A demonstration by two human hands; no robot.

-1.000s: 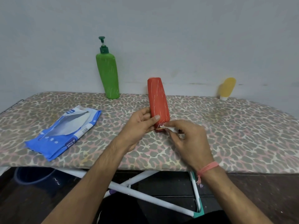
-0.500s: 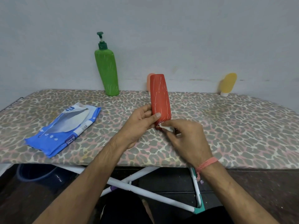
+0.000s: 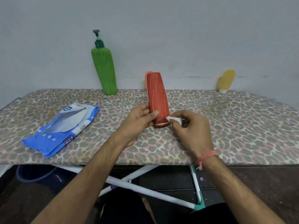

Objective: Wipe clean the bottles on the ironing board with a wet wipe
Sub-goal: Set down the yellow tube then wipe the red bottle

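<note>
A blue wet-wipe packet (image 3: 61, 128) lies flat on the leopard-print ironing board (image 3: 234, 126), well to the left of the left hand, with its flap peeled back to show a pale inner panel. Beyond the left hand and a little to its left, a green pump bottle (image 3: 104, 70) stands upright at the far edge of the board, against the grey wall (image 3: 161, 29); pale streaks mark its body.

The left hand (image 3: 137, 122) grips the lower part of the red bottle (image 3: 157, 97), the thumb lying across the front and the fingers curled round the back. The bottle stands cap-down on the board, tilted slightly, its cap ringed by a thin gold band. White scratchy streaks run along its red body. Just behind the top of this bottle an orange bottle (image 3: 147, 78) peeks out, mostly hidden.

Right of the red bottle, the right hand (image 3: 192, 131) pinches a small folded white wet wipe (image 3: 174, 119) between thumb and fingertips, the other fingers curled in. One corner of the wipe touches the bottle just above the cap. A pink thread band (image 3: 207, 156) circles the right wrist.

Far beyond the right hand and off to its right, a yellow bottle (image 3: 226, 80) stands cap-down at the board's far edge, leaning against the wall. Under the board, below both forearms, the white crossed legs (image 3: 145, 189) of the frame show.
</note>
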